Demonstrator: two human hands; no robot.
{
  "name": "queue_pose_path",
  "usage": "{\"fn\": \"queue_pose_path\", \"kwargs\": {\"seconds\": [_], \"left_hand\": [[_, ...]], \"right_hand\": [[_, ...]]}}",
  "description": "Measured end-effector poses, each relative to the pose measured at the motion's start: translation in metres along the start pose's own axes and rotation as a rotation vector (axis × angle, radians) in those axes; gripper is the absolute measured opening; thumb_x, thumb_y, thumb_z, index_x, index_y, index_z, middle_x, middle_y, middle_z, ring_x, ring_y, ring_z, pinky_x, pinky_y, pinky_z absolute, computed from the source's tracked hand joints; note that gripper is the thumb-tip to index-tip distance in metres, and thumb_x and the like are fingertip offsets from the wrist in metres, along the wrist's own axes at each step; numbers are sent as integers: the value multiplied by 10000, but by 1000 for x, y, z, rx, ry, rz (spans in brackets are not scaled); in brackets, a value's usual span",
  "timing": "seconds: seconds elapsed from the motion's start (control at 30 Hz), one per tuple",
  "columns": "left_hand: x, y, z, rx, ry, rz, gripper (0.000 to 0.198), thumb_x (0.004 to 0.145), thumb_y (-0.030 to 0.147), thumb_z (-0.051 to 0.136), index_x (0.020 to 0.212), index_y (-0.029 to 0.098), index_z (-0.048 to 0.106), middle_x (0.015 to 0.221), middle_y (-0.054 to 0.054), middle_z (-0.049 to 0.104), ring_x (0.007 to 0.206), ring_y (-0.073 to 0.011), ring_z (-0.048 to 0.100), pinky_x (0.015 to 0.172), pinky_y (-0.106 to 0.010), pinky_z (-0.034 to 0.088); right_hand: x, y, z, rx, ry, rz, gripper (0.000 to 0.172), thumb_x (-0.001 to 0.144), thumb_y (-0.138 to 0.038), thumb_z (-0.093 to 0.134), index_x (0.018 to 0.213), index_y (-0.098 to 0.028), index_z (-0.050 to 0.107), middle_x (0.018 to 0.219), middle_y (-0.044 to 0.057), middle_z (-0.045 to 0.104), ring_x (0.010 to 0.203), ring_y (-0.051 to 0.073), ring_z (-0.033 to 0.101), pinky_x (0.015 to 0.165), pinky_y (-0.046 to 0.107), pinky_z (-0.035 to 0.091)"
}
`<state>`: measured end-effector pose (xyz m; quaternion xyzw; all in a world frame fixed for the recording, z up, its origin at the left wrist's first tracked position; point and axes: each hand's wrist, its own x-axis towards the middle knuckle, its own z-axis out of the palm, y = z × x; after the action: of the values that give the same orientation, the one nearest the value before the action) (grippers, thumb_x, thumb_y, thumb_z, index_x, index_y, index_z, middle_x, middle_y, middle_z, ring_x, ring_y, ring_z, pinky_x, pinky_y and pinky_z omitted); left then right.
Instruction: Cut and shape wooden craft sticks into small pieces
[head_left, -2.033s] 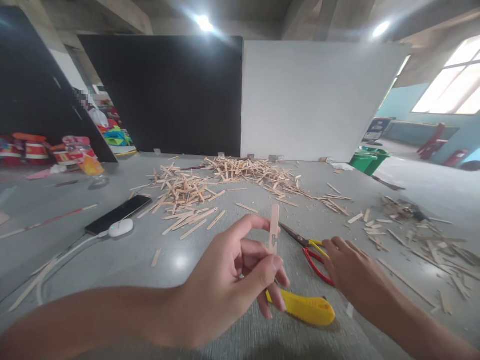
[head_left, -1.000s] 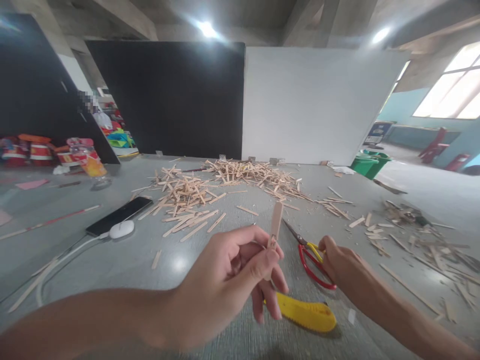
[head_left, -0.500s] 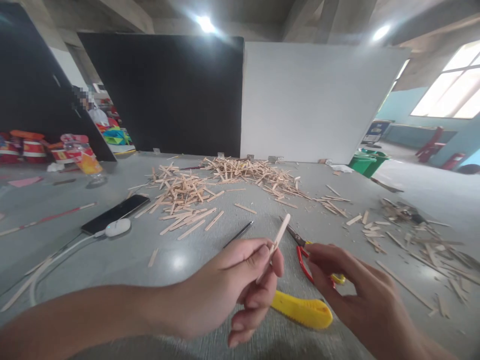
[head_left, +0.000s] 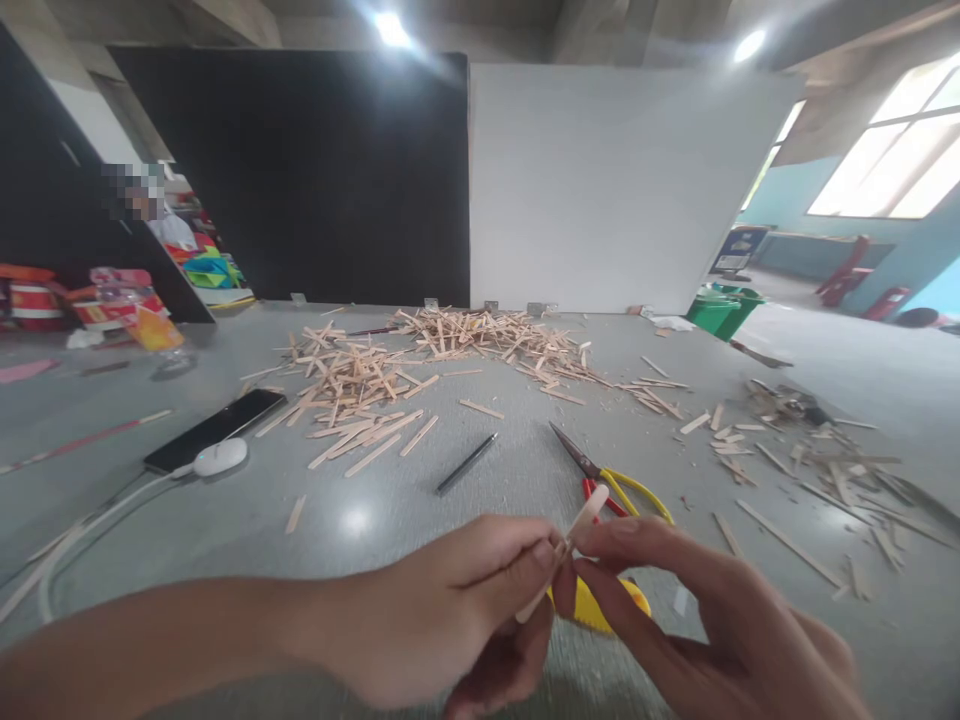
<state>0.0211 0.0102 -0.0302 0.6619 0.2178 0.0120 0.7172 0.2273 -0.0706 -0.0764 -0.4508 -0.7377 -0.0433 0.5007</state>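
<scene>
My left hand (head_left: 480,600) is closed around a flat wooden craft stick (head_left: 591,508), whose rounded end pokes up past the thumb and forefinger. A small sliver of wood appears to sit across the stick at the fingertips. My right hand (head_left: 697,600) meets it from the right, thumb and forefinger pinched together against the stick; what lies between them is hidden. Just beyond the fingers lie scissors (head_left: 581,455) with red and yellow handles. Partly covered by both hands, a yellow utility knife (head_left: 600,605) rests on the table. A black pen (head_left: 467,463) lies farther forward.
Craft sticks (head_left: 360,375) are heaped toward the back, and wood scraps (head_left: 847,480) litter the right side. At left are a phone (head_left: 217,430), a white plugged-in device (head_left: 220,457) and its cable (head_left: 97,515). Upright panels (head_left: 322,180) border the table's back.
My right hand has moved left from beside the scissors to the stick, its fingers now pinched there. My left hand has lowered the stick slightly. The whole view has shifted a little.
</scene>
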Motion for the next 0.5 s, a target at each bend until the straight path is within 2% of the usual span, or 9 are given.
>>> {"fn": "queue_pose_path", "kwargs": {"seconds": [0.13, 0.23, 0.33, 0.4, 0.5], "left_hand": [[-1, 2, -1, 36, 16, 3, 472, 1067, 651, 333, 954, 213, 472, 559, 79, 435, 422, -84, 357, 408, -186, 308], [-2, 4, -1, 33, 21, 12, 468, 1065, 643, 357, 969, 205, 492, 543, 87, 396, 426, -86, 312, 400, -190, 262], [-2, 3, -1, 41, 28, 8, 483, 1055, 657, 369, 972, 200, 502, 578, 79, 402, 460, -87, 329, 413, -187, 266], [-1, 3, -1, 53, 37, 11, 488, 1051, 662, 372, 980, 198, 506, 606, 74, 405, 485, -89, 343, 429, -190, 270], [0, 2, -2, 116, 57, 34, 487, 1060, 650, 354, 966, 199, 509, 610, 73, 409, 504, -94, 352, 466, -204, 291]], "right_hand": [[0, 3, 1, 58, -30, -36, 400, 988, -134, 612, 1334, -325, 556, 961, -44, 833, 740, 182, 814, 708, 212, 679], [-1, 3, -2, -1, -54, -71, 388, 1007, -127, 583, 1351, -302, 549, 1001, -28, 832, 832, 180, 817, 747, 207, 674], [-5, 3, -5, -87, -85, -106, 409, 1012, -100, 555, 1380, -275, 535, 1071, -12, 829, 940, 178, 807, 819, 211, 664], [-5, 3, -6, -105, -85, -112, 465, 996, -65, 553, 1413, -266, 519, 1076, -10, 828, 971, 180, 800, 845, 220, 659], [-2, 3, -6, -36, -110, -122, 586, 962, -23, 545, 1481, -278, 449, 1025, -17, 822, 918, 180, 799, 799, 229, 667]]}}
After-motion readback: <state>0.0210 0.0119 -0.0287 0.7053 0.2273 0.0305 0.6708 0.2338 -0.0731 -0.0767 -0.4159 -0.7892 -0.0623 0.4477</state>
